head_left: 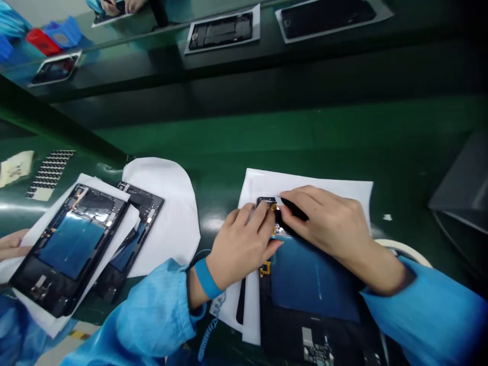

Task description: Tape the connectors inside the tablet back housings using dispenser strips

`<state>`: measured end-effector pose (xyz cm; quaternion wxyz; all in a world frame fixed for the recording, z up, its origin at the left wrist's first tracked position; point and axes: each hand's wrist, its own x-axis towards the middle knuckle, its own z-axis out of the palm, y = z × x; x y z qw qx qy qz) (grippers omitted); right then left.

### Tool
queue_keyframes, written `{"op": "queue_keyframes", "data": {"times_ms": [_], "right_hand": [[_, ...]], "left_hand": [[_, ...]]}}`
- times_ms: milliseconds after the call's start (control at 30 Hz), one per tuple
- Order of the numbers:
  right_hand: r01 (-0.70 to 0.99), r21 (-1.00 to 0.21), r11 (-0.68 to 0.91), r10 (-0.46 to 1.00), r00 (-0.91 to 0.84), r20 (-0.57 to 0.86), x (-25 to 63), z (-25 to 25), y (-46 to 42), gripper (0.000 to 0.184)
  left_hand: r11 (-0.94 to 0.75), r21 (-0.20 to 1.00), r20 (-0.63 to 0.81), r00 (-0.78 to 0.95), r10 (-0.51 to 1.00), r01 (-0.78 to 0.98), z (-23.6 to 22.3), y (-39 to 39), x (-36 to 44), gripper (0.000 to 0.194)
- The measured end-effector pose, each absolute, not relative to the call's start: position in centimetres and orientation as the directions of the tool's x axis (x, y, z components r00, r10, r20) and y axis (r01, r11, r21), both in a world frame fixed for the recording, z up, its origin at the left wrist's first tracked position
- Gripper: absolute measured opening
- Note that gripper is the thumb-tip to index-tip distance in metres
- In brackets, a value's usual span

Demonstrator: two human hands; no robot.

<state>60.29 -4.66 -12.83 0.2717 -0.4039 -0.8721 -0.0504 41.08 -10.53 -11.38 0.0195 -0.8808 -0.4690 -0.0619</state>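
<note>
An opened tablet [312, 284] with a blue battery area and gold flex parts lies on white paper [308, 179] in front of me. My left hand [244, 241] rests over its upper left corner, bent fingertips on the tablet beside a gold flex piece. The left thumb stands apart from the fingers. Close by, my right hand [331, 223] pinches thumb and forefinger together at the tablet's top edge. A dark shape shows between these fingers, and I cannot tell what it is. A blue wrist strap [208, 278] with a coiled cord [209, 335] is on my left wrist.
At left, another person's hand [15, 246] touches white sheets under an opened tablet [72, 244]; a second tablet [141, 223] lies beside it. Farther back, a shelf carries tablets [223, 31] on paper. A green post [57, 119] slants at left. A grey object [463, 183] stands at right.
</note>
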Motion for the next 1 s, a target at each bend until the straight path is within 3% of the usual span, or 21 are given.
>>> {"op": "queue_keyframes", "data": {"times_ms": [467, 1000], "right_hand": [[0.708, -0.101, 0.699, 0.647, -0.567, 0.509, 60.4, -12.5, -4.9, 0.009], [0.67, -0.01, 0.743, 0.609, -0.669, 0.427, 60.3, -12.8, -5.0, 0.021]], "left_hand": [[-0.551, 0.09, 0.142, 0.537, 0.831, 0.829, -11.2, -10.6, 41.5, 0.04], [-0.52, 0.01, 0.107, 0.516, 0.85, 0.854, -11.0, -11.1, 42.3, 0.041]]}}
